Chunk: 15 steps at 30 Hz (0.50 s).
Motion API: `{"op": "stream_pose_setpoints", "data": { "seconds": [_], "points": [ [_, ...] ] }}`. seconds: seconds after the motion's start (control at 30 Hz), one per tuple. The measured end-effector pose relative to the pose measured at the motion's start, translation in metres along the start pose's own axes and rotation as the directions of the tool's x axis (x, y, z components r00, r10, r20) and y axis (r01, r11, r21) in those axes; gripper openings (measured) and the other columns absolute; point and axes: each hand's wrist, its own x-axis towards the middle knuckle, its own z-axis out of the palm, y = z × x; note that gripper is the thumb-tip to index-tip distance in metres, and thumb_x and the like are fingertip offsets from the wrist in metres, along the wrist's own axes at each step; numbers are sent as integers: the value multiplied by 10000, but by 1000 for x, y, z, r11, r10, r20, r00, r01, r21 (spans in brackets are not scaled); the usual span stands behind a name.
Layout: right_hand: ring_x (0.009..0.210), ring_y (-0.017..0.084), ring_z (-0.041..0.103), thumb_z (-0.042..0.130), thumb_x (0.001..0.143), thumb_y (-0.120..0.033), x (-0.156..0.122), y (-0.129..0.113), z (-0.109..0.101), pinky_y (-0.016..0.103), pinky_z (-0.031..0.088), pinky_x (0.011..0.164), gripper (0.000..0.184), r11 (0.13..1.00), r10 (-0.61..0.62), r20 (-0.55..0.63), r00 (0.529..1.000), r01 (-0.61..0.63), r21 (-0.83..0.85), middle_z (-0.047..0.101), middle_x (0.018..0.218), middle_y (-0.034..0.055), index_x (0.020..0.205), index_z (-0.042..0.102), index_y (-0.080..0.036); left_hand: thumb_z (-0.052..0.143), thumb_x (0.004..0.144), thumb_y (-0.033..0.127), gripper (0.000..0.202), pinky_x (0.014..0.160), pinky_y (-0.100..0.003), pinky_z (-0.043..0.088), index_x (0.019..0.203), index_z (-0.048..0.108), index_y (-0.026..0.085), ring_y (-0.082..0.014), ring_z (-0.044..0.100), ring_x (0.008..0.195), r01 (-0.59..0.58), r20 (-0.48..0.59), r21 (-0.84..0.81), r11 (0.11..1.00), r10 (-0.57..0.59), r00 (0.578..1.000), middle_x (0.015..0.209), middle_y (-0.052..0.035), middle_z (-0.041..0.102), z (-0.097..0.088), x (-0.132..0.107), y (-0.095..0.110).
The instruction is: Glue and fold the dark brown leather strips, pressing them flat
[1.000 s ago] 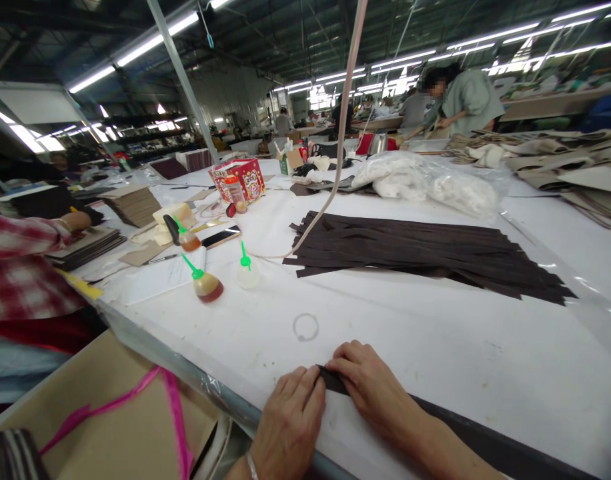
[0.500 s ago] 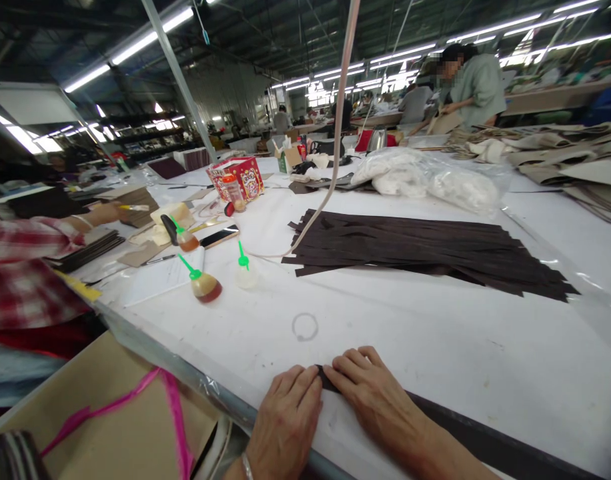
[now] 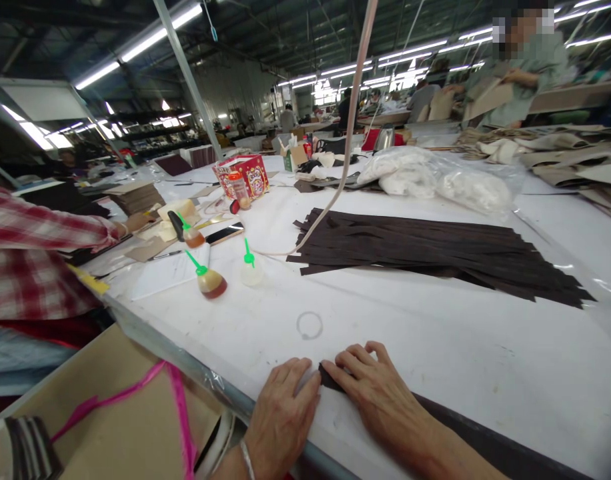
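A long dark brown strip lies along the near edge of the white table. My right hand rests flat on the strip's left end, fingers stretched out and pressing it down. My left hand lies beside it at the table's edge, fingers extended, with the fingertips touching the tip of the strip. A pile of several similar dark strips is spread across the middle of the table.
Three green-capped glue bottles and a phone stand at the left. A hose hangs down to the table. A person in a red plaid sleeve works at the left. A plastic bag of white material lies behind the pile.
Both hands have stayed on the strip's end, shifting only slightly. The view turned a little. The plaid-sleeved person's hand moved across the stacks at the left.
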Motion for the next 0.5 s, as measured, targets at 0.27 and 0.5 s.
{"op": "stream_pose_setpoints", "data": {
  "seconds": [0.27,0.5],
  "points": [
    [941,197,484,554,875,-87,2,3,3,403,242,897,318,1000,-14,-24,1000,14,1,587,992,17,1155,525,-236,437,919,140,293,896,-433,521,1176,573,168,-256,546,1071,8,-7,-5,1000,-8,1000,1172,-108,587,0,0,1],
    [947,201,478,556,863,-78,2,5,4,406,236,897,368,999,-35,-15,999,35,-9,585,1009,15,1183,512,-255,439,903,118,314,904,-431,510,1185,569,167,-258,540,1082,3,-2,0,1000,-3,1000,1182,-112,583,0,-1,1]
  ]
}}
